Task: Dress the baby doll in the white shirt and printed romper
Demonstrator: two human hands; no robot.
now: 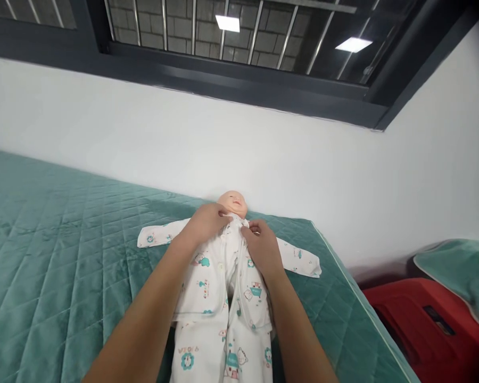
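A baby doll (233, 202) lies on its back, dressed in a white printed jacket (207, 271) and matching trousers (201, 351). Its sleeves spread out to both sides, and the jacket front hangs apart below the collar. At the neck, my left hand (208, 222) pinches the collar edge on the left side. My right hand (262, 244) has its fingers closed on the opposite collar edge, just below the doll's chin. The exact grip of the fingertips is partly hidden.
A green quilted cover (64, 255) spreads under the doll. Behind it rises a white wall (163, 133) with a dark-framed barred window (239, 74) above. To the right stands a red plastic stool (419, 324), partly covered by green cloth (459, 266).
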